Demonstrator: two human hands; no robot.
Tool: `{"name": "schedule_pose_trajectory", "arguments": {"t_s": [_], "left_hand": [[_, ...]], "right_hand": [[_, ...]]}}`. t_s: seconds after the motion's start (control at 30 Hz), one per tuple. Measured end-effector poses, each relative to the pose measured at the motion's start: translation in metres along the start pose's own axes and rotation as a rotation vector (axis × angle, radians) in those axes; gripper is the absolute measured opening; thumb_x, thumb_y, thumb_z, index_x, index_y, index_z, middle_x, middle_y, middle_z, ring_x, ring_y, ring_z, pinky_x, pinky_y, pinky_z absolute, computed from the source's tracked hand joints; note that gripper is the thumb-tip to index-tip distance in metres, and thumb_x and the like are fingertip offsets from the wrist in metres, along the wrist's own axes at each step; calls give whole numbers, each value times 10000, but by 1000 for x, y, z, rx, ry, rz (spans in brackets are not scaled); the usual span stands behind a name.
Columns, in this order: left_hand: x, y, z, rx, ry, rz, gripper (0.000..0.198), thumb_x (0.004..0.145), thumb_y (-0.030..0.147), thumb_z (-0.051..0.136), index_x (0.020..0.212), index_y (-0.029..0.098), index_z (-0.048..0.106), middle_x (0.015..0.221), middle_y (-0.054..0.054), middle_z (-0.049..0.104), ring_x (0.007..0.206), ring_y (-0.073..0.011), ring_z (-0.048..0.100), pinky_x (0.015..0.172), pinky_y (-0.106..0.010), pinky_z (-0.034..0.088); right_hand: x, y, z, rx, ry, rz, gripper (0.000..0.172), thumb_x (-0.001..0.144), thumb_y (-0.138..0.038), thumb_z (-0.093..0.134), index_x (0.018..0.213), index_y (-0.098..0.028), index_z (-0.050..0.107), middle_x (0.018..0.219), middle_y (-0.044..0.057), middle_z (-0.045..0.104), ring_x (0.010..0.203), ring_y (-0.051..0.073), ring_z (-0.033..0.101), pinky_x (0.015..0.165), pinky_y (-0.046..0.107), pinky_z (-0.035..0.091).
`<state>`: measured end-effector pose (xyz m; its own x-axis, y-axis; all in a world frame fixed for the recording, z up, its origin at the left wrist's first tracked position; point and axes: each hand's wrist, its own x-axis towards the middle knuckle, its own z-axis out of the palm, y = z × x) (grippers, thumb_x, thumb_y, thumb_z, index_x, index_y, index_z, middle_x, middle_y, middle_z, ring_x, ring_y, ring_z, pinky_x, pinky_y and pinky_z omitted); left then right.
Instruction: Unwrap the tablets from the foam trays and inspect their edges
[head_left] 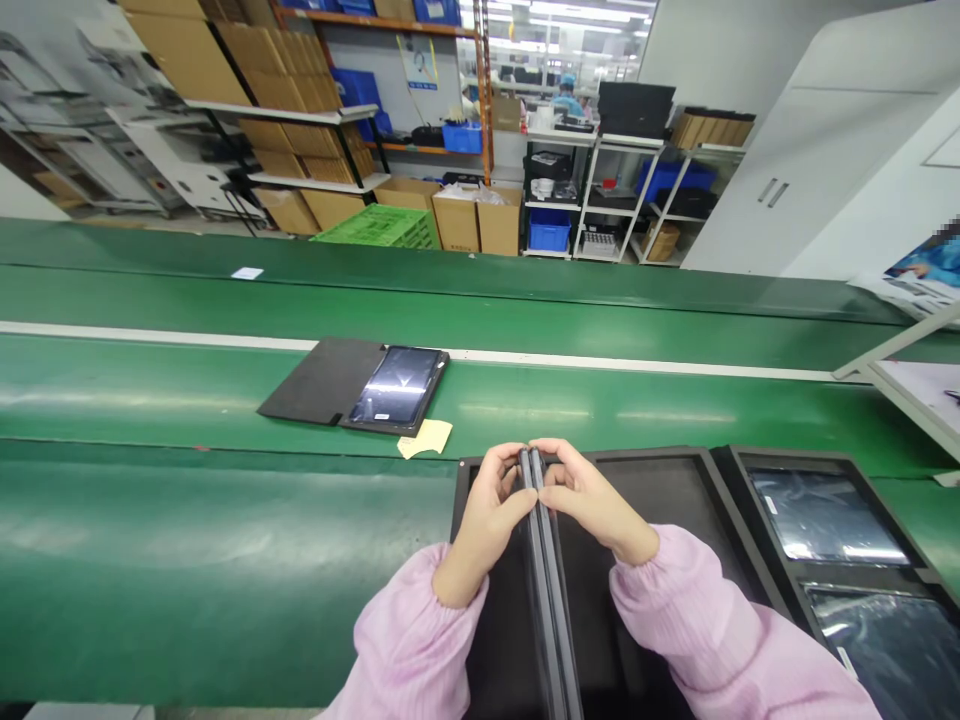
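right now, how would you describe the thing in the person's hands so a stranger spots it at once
On the long green conveyor belt, find the black tray at the near edge. Over it, the left hand and right hand pinch a slim dark slab, seen edge-on, perhaps a folded tablet case; unlike the tablet lying open on the belt, it shows no screen.

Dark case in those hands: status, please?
Left hand and right hand pinching dark case on edge. Black tray below. Tablet in open cover on green belt ahead, not touching.
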<state>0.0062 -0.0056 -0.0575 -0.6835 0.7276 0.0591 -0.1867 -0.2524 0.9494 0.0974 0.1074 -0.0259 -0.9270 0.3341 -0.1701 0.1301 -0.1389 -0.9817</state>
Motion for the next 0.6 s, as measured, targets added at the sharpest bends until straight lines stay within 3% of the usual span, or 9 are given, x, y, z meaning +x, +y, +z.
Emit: {"name": "schedule_pose_trajectory", "arguments": {"t_s": [0.2,0.37,0.43,0.6], "left_hand": [[0,-4,-1,7,-13,17,404,691,189,642,1074,194,514,1067,-64,578,1061,-218,538,951,-368,409],[-5,-10,-6,-34,-148,64,569,693,210,674,1212,218,442,1239,-83,499,1216,-242,438,1036,-394,336],[-6,-12,-7,-45,-146,60,586,688,202,676,1223,220,437,1257,-83,491,1229,-244,427,1042,-395,326],[-3,-11,-5,-44,-95,20,587,676,222,683,1217,210,458,1277,-90,498,1253,-255,415,1032,-377,342]], "right_hand": [[-1,0,0,-27,9,-18,501,688,-222,571,1175,-201,456,775,-35,483,588,91,469,561,256,421],[-6,1,-4,-89,-49,-27,669,675,-207,612,1304,-220,386,963,17,495,687,95,467,567,235,388],[-7,2,-5,-71,-44,-31,687,671,-210,616,1317,-217,383,1005,28,495,702,96,467,585,241,387],[-8,3,-4,-46,-28,-23,735,684,-253,630,1365,-185,361,792,-19,512,697,122,475,654,275,388]]}}
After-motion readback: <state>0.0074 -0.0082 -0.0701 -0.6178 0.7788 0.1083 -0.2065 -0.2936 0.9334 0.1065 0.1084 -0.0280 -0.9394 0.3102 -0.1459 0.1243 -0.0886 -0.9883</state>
